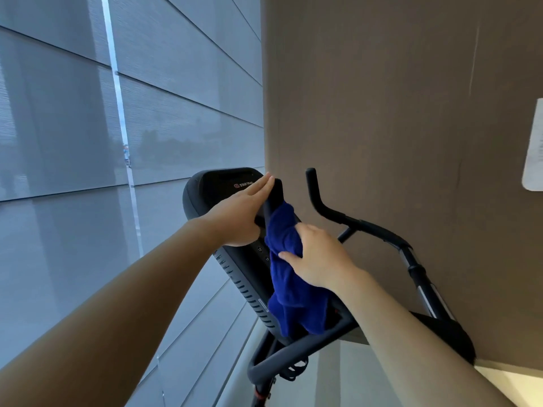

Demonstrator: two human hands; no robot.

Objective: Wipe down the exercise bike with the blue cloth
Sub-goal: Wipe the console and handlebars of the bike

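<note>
Left hand [238, 214] lies flat, fingers straight, on the console [210, 188] of the exercise bike [296, 352]. Right hand [320, 259] grips the bunched blue cloth [291, 292], which wraps an upright handlebar post [274, 195] just right of the console and hangs down.

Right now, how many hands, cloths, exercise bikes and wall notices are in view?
hands: 2 (left hand, right hand)
blue cloth: 1
exercise bike: 1
wall notice: 1
Total: 5
</note>
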